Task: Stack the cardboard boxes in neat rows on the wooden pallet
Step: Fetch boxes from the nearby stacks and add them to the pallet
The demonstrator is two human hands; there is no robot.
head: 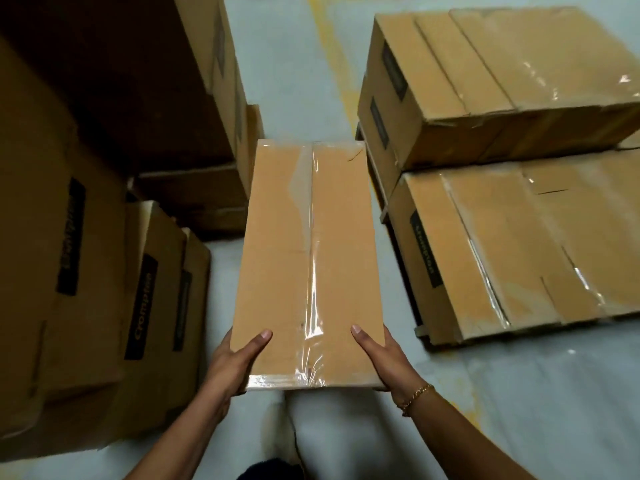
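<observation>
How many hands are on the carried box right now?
2. The left hand holds the carried box at its near left corner, the right hand at its near right corner, thumbs on top; fingers beneath are hidden.

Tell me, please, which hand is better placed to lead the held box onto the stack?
Right, probably. Both hands grip the box at its near end, but the stack lies to the right, so the right hand sits on that side and can lead while the left hand pushes.
</observation>
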